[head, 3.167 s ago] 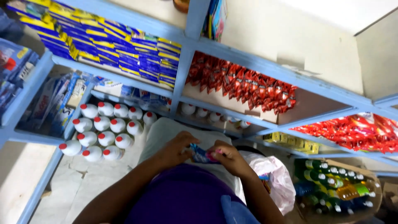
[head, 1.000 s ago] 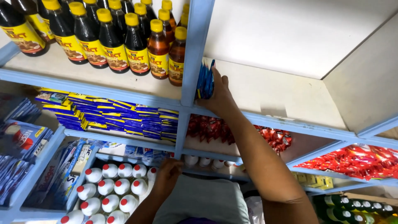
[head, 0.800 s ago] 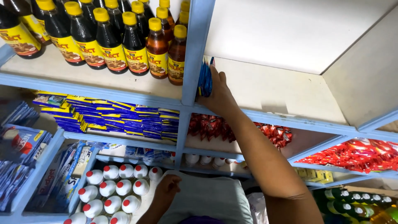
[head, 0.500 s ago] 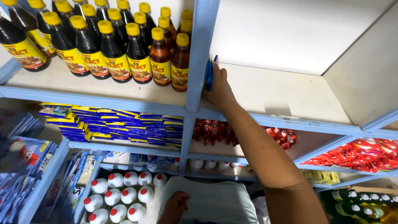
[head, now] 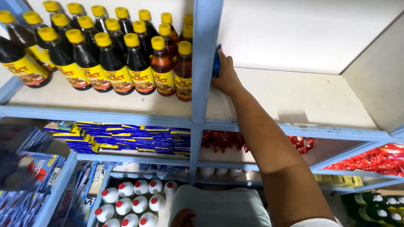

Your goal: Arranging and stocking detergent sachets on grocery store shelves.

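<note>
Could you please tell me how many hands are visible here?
2: the right hand holds a flat blue packet against the blue shelf upright; the left hand rests low on a grey cloth bundle.

Light-blue framed shelving (head: 205,84) with white boards (head: 303,96), evenly lit, fills the view.

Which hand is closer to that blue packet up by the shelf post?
The right hand. It presses the blue packet upright against the post on the top shelf. The left hand is far below, at the picture's bottom edge, by a grey cloth.
</note>
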